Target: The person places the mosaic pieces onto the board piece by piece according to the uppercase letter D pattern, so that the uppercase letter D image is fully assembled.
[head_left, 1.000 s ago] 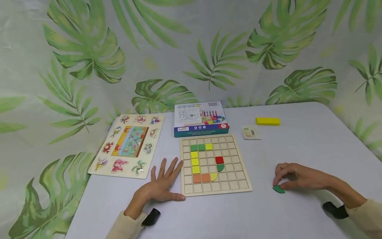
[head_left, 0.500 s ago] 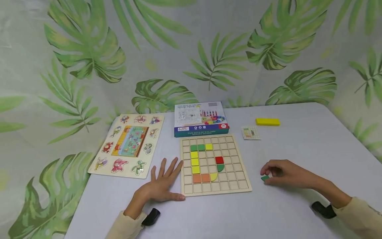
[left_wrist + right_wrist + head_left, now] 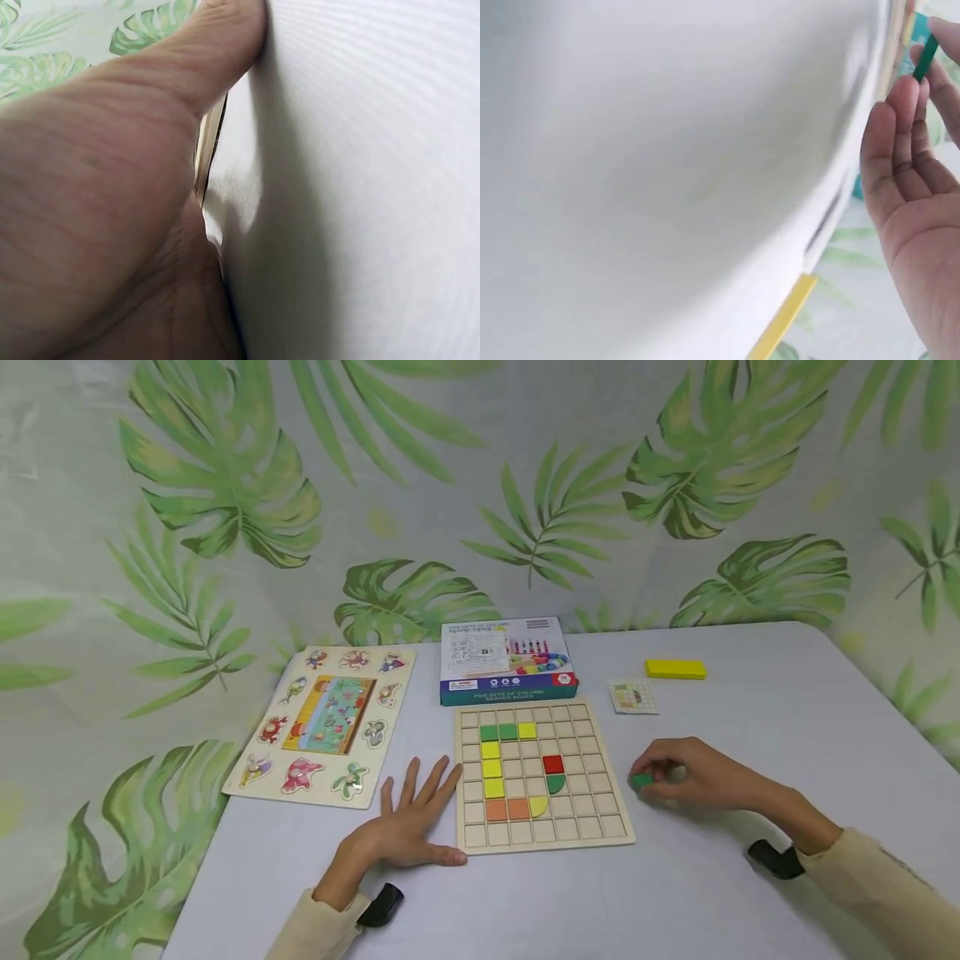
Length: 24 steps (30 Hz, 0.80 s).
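Note:
My right hand [image 3: 690,774] pinches a green tile [image 3: 642,781] between thumb and fingers, just off the right edge of the wooden grid board [image 3: 592,829]. In the right wrist view the green tile [image 3: 926,58] shows edge-on at the fingertips. The left hand [image 3: 408,827] lies with fingers spread on the table, its fingertips and thumb at the board's left edge. On the board are green and yellow square tiles, two orange tiles [image 3: 507,810], a red square [image 3: 552,764], a green quarter-round tile [image 3: 556,784] below it, and a yellow quarter-round tile [image 3: 538,807].
Behind the board lies a cardboard box [image 3: 510,685] with printed beads. A sea-animal peg puzzle [image 3: 375,772] is at the left. To the right are a small pattern card [image 3: 633,697] and a yellow bar [image 3: 675,669]. A leaf-print cloth [image 3: 420,468] hangs behind.
My right hand has moved left and a little away from me, carrying the green tile from the open table to beside the board. The left hand has stayed in place.

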Available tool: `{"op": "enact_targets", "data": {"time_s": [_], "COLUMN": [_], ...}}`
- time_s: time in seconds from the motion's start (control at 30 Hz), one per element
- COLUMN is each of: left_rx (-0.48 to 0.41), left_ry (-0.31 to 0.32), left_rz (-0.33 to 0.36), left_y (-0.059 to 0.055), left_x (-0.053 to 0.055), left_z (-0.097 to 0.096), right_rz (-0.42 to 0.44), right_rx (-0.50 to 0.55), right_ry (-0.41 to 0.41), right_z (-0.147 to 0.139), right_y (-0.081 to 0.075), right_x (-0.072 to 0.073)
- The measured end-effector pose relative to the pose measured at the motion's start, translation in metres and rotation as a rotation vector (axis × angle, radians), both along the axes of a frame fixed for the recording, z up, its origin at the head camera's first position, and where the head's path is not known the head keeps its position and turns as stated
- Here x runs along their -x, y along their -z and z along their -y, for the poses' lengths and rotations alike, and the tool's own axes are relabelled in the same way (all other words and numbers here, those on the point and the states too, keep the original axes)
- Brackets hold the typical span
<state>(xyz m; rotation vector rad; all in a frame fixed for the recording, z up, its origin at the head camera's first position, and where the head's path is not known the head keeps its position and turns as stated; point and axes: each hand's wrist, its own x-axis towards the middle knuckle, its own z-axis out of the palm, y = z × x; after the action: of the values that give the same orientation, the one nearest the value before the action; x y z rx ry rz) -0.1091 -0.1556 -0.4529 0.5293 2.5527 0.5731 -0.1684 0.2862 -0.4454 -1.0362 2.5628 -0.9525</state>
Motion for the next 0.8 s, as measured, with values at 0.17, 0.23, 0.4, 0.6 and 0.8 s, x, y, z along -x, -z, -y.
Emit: {"op": "enact_targets", "data": {"time_s": [0.17, 0.23, 0.4, 0.6, 0.8], "left_rx": [0.005, 0.011, 0.002, -0.003, -0.002], "left_ry": [-0.005, -0.007, -0.008, -0.013, -0.018], "left_rz": [0.000, 0.003, 0.002, 0.007, 0.000], "left_y": [0.001, 0.002, 0.002, 0.003, 0.002], "left_x": [0.000, 0.001, 0.002, 0.001, 0.001], "left_z": [0.000, 0.000, -0.001, -0.001, -0.001], "right_rz": [0.091, 0.128, 0.156, 0.110, 0.110], "right_rx": [0.049, 0.073, 0.125, 0.133, 0.066], "right_ry": [0.052, 0.077, 0.137, 0.167, 0.154], "right_z": [0.022, 0.032, 0.054, 0.074, 0.094], "right_y": [-0.004, -0.005, -0.003, -0.003, -0.005], "right_x": [0.016, 0.021, 0.034, 0.044, 0.049]}}
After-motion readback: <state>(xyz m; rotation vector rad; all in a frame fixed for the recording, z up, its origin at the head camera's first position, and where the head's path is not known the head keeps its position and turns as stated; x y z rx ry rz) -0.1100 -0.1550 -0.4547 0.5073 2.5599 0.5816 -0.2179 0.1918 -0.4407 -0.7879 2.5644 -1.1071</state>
